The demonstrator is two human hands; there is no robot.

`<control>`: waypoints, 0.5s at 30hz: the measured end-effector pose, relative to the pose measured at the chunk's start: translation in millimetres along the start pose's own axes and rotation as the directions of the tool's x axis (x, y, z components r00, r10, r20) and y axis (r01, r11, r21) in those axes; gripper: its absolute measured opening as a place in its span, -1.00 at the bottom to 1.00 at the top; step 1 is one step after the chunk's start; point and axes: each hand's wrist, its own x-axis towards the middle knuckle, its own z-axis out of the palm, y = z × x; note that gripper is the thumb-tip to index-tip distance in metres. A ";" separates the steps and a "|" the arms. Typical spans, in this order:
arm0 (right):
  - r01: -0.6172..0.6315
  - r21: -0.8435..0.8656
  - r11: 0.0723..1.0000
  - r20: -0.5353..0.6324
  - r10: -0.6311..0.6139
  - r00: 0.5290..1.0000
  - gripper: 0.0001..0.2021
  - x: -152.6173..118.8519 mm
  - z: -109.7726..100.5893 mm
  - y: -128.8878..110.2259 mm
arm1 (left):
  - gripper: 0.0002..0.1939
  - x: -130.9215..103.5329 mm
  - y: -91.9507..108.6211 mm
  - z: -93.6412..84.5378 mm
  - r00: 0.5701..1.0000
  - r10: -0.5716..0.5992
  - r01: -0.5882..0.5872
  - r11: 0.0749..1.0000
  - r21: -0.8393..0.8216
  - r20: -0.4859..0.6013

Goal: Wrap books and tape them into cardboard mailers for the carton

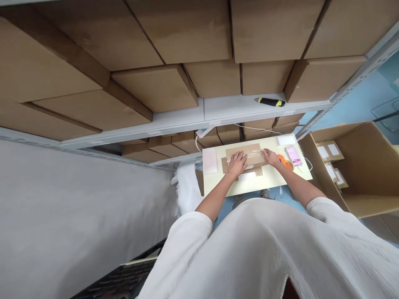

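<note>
A small cardboard box (249, 148) with clear tape across its top lies on the pale yellow table (215, 185). My left hand (237, 163) rests flat on the near left part of the box, fingers spread on the tape. At the box's right end, my right hand (270, 157) has its fingers pinched together at the tape's edge; what lies between them is too small to make out. Just right of that hand is an orange tape dispenser (284, 161), partly behind the forearm. Another flat cardboard piece with a white label (247, 176) shows below the box.
A white-pink stack (210, 161) lies at the table's left, a white pad (287, 140) and a blurred pink item (293, 155) at its right. Beyond is a shelf (230, 109) of boxes with a yellow-black knife (271, 101). A large open carton (368, 166) stands right.
</note>
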 end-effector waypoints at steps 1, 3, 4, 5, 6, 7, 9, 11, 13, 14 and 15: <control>-0.006 -0.005 1.000 -0.005 0.006 1.000 -0.32 -5.8 -3.1 10.6 | -0.48 -0.4 0.0 0.8 1.000 -0.010 0.010 1.000 0.006 0.007; -0.018 -0.023 1.000 -0.027 0.018 0.999 -0.34 -18.4 -11.4 35.4 | -0.47 -1.1 -0.3 1.3 0.999 -0.029 0.028 0.999 0.023 0.025; -0.024 -0.035 0.999 -0.047 0.022 0.999 -0.36 -24.8 -16.4 48.7 | -0.47 -1.3 -0.2 1.4 0.999 -0.038 0.037 0.999 0.031 0.030; -0.035 -0.049 0.998 -0.074 0.032 0.997 -0.40 -30.9 -21.9 62.1 | -0.47 -1.4 -0.2 1.4 0.998 -0.048 0.047 0.998 0.036 0.032; -0.055 -0.064 0.996 -0.107 0.048 0.993 -0.43 -36.7 -27.4 74.8 | -0.48 -1.4 -0.1 1.5 0.998 -0.058 0.057 0.998 0.037 0.031; -0.082 -0.078 0.994 -0.137 0.071 0.988 -0.46 -42.0 -32.9 86.4 | -0.47 -1.2 -0.1 1.5 0.997 -0.066 0.065 0.997 0.039 0.030; -0.144 -0.106 0.984 -0.159 0.126 0.979 -0.53 -51.1 -41.8 105.2 | -0.45 -0.3 -0.4 1.0 0.996 -0.077 0.076 0.996 0.049 0.036; -0.182 -0.134 0.974 -0.126 0.165 0.978 -0.60 -57.8 -46.6 116.8 | -0.40 0.8 -0.3 -0.1 0.995 -0.083 0.078 0.993 0.084 0.053; -0.189 -0.165 0.968 -0.073 0.179 0.981 -0.67 -62.0 -46.5 122.2 | -0.35 1.2 1.1 -1.8 0.993 -0.092 0.079 0.984 0.159 0.077; -0.185 -0.181 0.966 -0.053 0.178 0.983 -0.70 -63.1 -45.1 123.2 | -0.34 1.1 2.4 -2.6 0.991 -0.099 0.078 0.975 0.209 0.092; -0.182 -0.195 0.964 -0.037 0.178 0.983 -0.72 -63.7 -43.1 123.5 | -0.34 0.7 4.0 -3.4 0.988 -0.108 0.077 0.962 0.262 0.108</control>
